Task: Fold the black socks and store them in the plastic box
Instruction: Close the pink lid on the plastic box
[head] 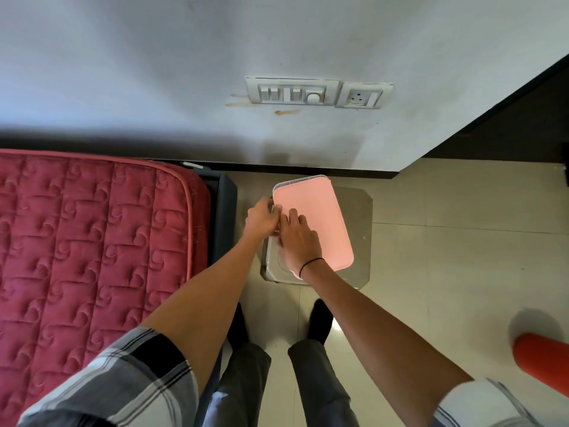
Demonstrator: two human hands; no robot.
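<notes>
**Mia:** Where is the plastic box (pixel 274 257)?

**Sam:** It sits on a small grey surface (pixel 358 211), at about 12 o'clock from the person's feet. A pink lid (pixel 320 220) lies on top of it, a bit crooked. You can see the clear box poking out at 7 o'clock from the lid.

**Mia:** What are the hands doing?

**Sam:** Both are at the lid's edge, on its 9 o'clock side. The left hand (pixel 261 217) is curled and pinching the rim there. The right hand (pixel 297 238) lies on the lid with fingers spread, pressing or holding it. The two hands touch each other.

**Mia:** Where are the black socks?

**Sam:** I cannot see any loose ones. They may be inside the box, but the lid hides that. The person does have dark socks on their feet.

**Mia:** What could go wrong?

**Sam:** I think the lid is going on or coming off. It is crooked, so one corner might not snap down, or it could pop up. The box sits near the surface's 9 o'clock edge too. A hard push there could tip it onto the floor (pixel 446 272). A sock could also get stuck under the rim.
</notes>
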